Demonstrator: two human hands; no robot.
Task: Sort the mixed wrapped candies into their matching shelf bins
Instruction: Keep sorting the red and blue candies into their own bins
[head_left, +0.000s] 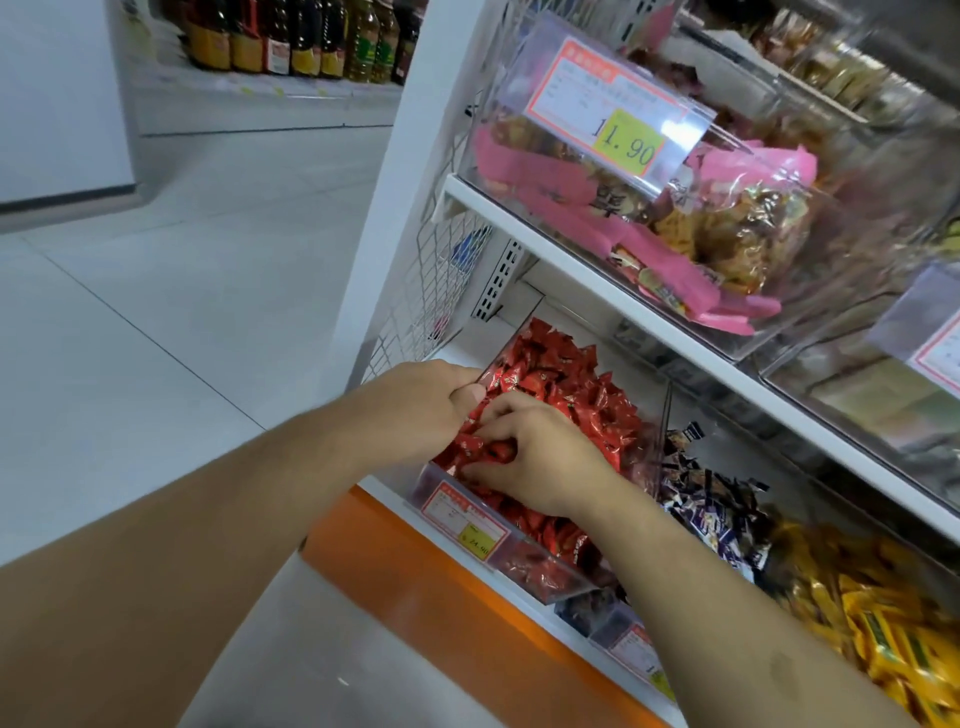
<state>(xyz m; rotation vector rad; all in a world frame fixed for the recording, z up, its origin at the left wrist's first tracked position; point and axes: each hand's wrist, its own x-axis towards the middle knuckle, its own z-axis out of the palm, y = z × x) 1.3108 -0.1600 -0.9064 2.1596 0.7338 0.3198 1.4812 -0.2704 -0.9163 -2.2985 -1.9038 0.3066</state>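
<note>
1. The left hand (426, 400) grips the left wall of the clear bin (524, 551) on the lower shelf, with the thumb curled over the rim and the fingers on the outside.
2. The right hand (535, 457) lies on the red wrapped candies (582, 395) near the front of this bin. Its fingers are curled down into the heap and seem to pinch some pieces. I cannot tell exactly which candy is held.
3. The red candies fill the bin in a loose heap. In the next bin to the right are dark blue and white candies (711, 509), and further right are yellow candies (883, 623).
4. I judge that each candy is light and small, with a shiny wrapper that is probably slippery and crinkles easily. The inside looks firm enough not to break under a soft pinch.
5. A good place to hold is the body of the candy or a flat end of the wrapper, between thumb and fingertip.
6. The candies point in all directions, so the heap has no common long axis. The bin itself runs from the shelf front toward the back.
</note>
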